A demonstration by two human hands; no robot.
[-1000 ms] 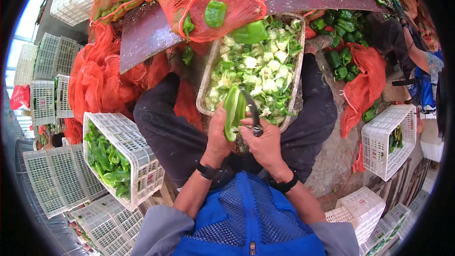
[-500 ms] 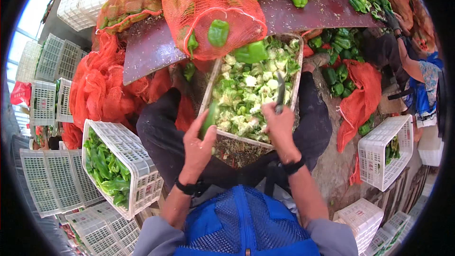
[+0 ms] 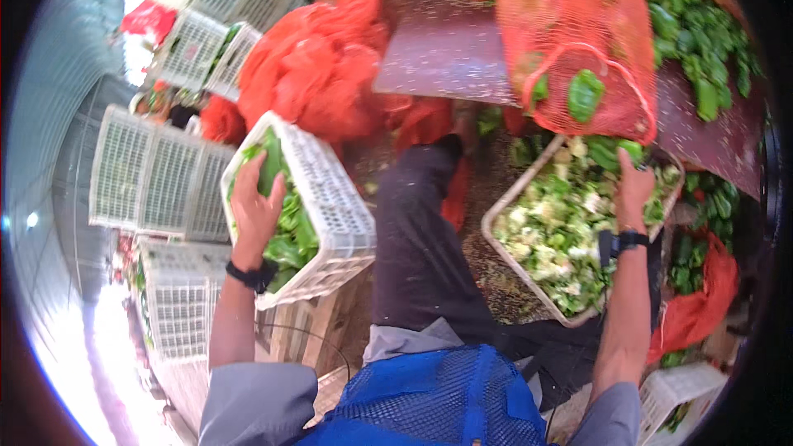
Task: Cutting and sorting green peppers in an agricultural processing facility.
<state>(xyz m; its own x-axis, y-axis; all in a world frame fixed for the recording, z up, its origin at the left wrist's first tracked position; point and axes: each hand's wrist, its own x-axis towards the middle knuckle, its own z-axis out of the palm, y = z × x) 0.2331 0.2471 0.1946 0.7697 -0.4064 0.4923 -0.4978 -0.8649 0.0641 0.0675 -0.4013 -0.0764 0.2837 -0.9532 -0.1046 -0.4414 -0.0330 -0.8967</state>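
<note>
My left hand (image 3: 258, 211) reaches over a white crate (image 3: 330, 190) of cut green pepper pieces (image 3: 291, 235). Its fingers and thumb are spread apart, with green pepper showing between them; no firm grip on a piece shows. My right hand (image 3: 633, 190) is at the mouth of a red mesh bag (image 3: 570, 0), its fingertips against a whole green pepper (image 3: 632, 149). A small dark bit of the knife (image 3: 643, 168) shows at these fingers; the rest is hidden. Below lies a tray (image 3: 529, 287) filled with pale pepper cores and green scraps (image 3: 562, 231).
Green peppers (image 3: 702, 41) are heaped on the dark red board (image 3: 450, 45) at the far right. Red mesh bags (image 3: 318, 74) pile up behind the crate. More white crates (image 3: 157, 173) stand at left. My leg (image 3: 421, 239) lies between crate and tray.
My view has swung left. My left hand has moved from beside the tray to the pepper crate. My right hand has gone from above the tray to the pepper at the bag's mouth.
</note>
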